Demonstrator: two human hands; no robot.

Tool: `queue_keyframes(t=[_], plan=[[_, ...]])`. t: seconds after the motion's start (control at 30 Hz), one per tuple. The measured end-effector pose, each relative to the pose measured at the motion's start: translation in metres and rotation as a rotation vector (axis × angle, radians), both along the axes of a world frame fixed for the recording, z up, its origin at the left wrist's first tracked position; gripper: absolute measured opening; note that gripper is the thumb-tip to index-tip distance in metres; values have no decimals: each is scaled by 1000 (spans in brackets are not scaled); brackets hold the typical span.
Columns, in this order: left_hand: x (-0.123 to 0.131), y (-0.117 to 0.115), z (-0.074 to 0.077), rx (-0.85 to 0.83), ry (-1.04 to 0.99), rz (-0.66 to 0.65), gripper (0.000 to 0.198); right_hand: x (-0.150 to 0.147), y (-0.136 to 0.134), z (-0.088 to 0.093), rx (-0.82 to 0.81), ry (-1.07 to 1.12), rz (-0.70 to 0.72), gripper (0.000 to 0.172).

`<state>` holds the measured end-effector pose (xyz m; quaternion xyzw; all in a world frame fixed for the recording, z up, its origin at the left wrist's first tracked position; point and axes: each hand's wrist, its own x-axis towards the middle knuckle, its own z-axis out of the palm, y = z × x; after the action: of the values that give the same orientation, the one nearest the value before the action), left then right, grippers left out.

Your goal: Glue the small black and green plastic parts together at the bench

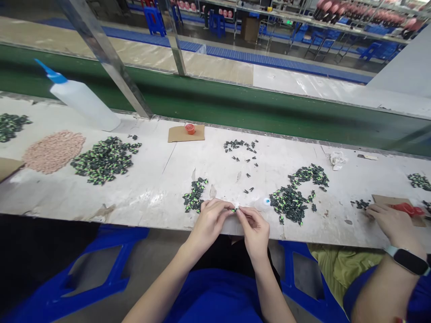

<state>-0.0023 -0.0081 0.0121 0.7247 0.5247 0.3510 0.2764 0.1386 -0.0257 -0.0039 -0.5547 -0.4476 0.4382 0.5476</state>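
A small green-marked piece [234, 210] is sitting between the left hand [211, 217] and right hand [256, 228], whose thumbs and index fingers are pinching it, nearly closed, probably because it is so tiny. A small pile [194, 197] is lying at ten o'clock and a larger pile [290, 204] at three, apparently for easy reach. At eleven, a red cup [190, 129] is resting on cardboard [177, 134], perhaps protecting the tabletop [153, 190]
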Motion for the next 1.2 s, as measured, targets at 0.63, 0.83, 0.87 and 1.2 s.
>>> queue_keyframes(t=[0.63,0.83,0.87,1.2], plan=[[18,-13,22,-182,-399,182,10,10,-5,8,223,-103,19,5],[15,-11,24,-182,-377,146,9,13,-5,12,218,-116,54,17],[14,-11,24,-177,-366,146,8,14,-4,11,225,-124,61,18],[12,-18,16,-180,-306,159,9,24,4,0,226,-263,296,23]])
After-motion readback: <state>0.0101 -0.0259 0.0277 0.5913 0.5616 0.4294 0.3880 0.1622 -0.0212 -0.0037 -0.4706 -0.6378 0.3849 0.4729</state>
